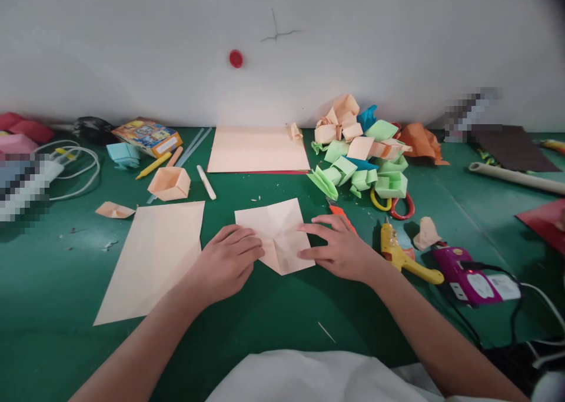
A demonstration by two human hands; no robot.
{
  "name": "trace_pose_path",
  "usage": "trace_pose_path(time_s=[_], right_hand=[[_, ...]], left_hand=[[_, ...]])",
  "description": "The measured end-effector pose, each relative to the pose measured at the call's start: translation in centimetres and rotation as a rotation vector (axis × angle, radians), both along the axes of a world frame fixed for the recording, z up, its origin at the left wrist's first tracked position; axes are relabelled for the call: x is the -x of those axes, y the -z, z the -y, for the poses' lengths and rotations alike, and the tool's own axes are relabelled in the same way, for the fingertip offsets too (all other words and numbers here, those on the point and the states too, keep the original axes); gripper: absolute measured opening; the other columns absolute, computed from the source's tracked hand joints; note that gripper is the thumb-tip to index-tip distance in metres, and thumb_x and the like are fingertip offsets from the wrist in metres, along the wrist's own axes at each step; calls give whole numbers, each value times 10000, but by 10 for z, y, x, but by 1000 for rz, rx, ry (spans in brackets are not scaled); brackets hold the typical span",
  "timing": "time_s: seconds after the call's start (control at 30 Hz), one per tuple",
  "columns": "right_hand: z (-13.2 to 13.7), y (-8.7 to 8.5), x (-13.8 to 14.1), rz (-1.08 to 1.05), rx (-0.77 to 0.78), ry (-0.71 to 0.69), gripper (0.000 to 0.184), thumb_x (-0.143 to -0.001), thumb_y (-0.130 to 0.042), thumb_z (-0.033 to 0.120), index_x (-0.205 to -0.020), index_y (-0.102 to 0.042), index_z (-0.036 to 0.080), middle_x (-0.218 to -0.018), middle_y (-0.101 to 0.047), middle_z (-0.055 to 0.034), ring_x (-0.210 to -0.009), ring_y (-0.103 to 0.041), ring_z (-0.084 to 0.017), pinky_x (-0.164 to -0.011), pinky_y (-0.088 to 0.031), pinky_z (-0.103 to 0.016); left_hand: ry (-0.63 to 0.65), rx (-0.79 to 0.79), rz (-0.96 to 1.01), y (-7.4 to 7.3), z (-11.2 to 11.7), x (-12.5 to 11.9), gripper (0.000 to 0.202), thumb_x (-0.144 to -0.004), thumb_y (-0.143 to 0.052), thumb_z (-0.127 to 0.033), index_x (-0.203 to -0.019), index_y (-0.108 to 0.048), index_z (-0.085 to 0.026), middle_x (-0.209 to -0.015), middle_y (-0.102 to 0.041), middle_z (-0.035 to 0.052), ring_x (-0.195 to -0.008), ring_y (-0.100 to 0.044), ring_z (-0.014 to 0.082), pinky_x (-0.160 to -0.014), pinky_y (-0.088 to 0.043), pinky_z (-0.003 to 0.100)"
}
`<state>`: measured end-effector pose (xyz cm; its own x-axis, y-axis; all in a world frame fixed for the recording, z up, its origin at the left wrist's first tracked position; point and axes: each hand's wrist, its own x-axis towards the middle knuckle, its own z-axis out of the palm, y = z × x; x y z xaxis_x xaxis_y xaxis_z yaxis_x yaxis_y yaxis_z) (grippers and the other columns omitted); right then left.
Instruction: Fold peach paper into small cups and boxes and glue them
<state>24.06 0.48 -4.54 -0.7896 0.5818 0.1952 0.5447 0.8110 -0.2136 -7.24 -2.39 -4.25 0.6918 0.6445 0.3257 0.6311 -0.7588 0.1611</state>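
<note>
A creased square of peach paper (278, 228) lies on the green table (273, 314) in front of me. My left hand (229, 261) rests on its left edge with the fingers curled and pressed down on the paper. My right hand (338, 249) lies on the paper's right edge, its fingers stretched flat and pressing a fold. Neither hand lifts the sheet.
A larger peach sheet (154, 261) lies to the left, another (258, 149) at the back. A folded peach box (170, 183), a heap of folded paper pieces (362, 155), scissors (392, 205), a yellow glue gun (404, 255) and a purple one (468, 278) lie around.
</note>
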Motion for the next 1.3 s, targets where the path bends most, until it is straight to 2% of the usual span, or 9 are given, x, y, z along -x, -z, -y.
trace_pose_path(time_s=[0.1, 0.2, 0.33, 0.43, 0.5, 0.63, 0.77, 1.0, 1.3], right_hand=[[5, -4, 5, -16, 34, -13, 247, -938, -614, 205, -1028, -786, 357, -1439, -594, -11, -1295, -422, -332, -1010, -375, -542], [10, -7, 10, -31, 120, -1, 189, -989, -584, 288, -1013, -770, 306, -1315, -666, -39, -1185, -521, -285, -986, -378, -496], [12, -5, 22, -95, 268, 158, 209, -1015, -557, 345, -962, -730, 240, -1098, -704, -53, -959, -586, -215, -887, -411, -406], [10, -3, 35, -125, 294, 264, 213, -1010, -562, 348, -906, -693, 216, -934, -699, -39, -882, -575, -207, -829, -405, -377], [7, -1, 45, -143, 292, 311, 151, -987, -591, 308, -908, -689, 224, -874, -701, -20, -860, -577, -206, -820, -386, -374], [4, 4, 60, -184, 277, 380, 105, -958, -596, 231, -924, -694, 247, -935, -743, -8, -883, -599, -211, -840, -355, -386], [3, 10, 68, -195, 233, 412, 107, -965, -574, 241, -954, -680, 240, -992, -744, -28, -931, -590, -235, -848, -347, -394], [5, 14, 72, -181, 169, 423, 123, -977, -548, 255, -966, -670, 238, -1025, -722, -37, -951, -573, -243, -851, -347, -398], [6, 15, 74, -157, 132, 456, 126, -979, -542, 260, -966, -665, 236, -1011, -715, -44, -935, -567, -247, -847, -346, -403]], left_hand=[[-25, -51, 12, 2, 5, -6, 301, -937, -512, -106, -1103, -735, -220, -1167, -759, 51, -1160, -662, 276, -1041, -472, 484], [-13, -53, 32, 2, 10, -14, 276, -955, -508, -118, -1106, -731, -177, -1152, -762, 72, -1118, -681, 274, -961, -536, 459], [5, 27, 91, 4, 15, -21, 264, -969, -502, -140, -1096, -732, -172, -1108, -758, 81, -1045, -703, 243, -909, -585, 422], [2, 65, 133, 5, 16, -22, 267, -957, -517, -141, -1096, -740, -188, -1101, -755, 79, -1039, -709, 237, -921, -597, 413], [3, 74, 147, 6, 16, -21, 280, -950, -518, -132, -1107, -741, -196, -1111, -754, 75, -1042, -712, 233, -933, -599, 409], [3, 89, 162, 7, 16, -20, 310, -946, -513, -126, -1150, -731, -211, -1129, -754, 70, -1057, -709, 230, -947, -598, 408], [15, 101, 153, 6, 16, -20, 314, -950, -502, -118, -1154, -720, -215, -1143, -747, 67, -1073, -700, 229, -939, -592, 401], [59, 104, 110, 4, 18, -20, 261, -957, -498, -126, -1078, -717, -203, -1160, -739, 55, -1120, -670, 229, -973, -553, 409], [124, 120, 91, 4, 18, -20, 278, -949, -501, -125, -1111, -716, -195, -1174, -734, 65, -1075, -680, 225, -923, -557, 395]])
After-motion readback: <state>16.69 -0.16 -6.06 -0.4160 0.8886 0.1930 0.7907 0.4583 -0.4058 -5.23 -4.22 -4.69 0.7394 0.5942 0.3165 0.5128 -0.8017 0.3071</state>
